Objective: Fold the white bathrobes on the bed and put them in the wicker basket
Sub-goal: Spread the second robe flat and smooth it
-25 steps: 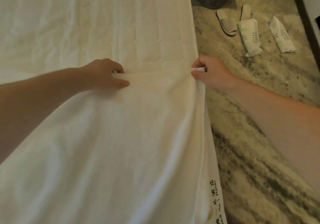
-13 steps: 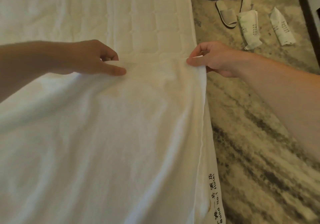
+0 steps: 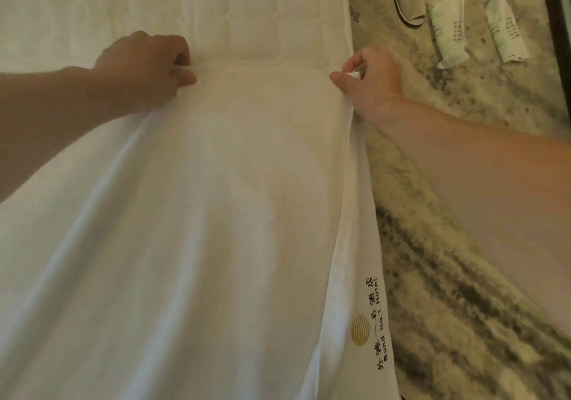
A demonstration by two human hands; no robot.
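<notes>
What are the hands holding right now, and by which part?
Both pinch the white bathrobe along its far edge: left hand farther in, right hand at the corner.

Robe (image 3: 216, 214) is plain white, with a gold striped circle logo (image 3: 360, 329) and black lettering (image 3: 379, 319) by the edge. Mattress (image 3: 247, 13) is more cream, quilted in stitched blocks. Floor (image 3: 463, 245) is marbled, beige with dark grey-green streaks. Slipper (image 3: 406, 4) is greyish beige, and the packets (image 3: 446, 28) are white with green and grey print.
</notes>
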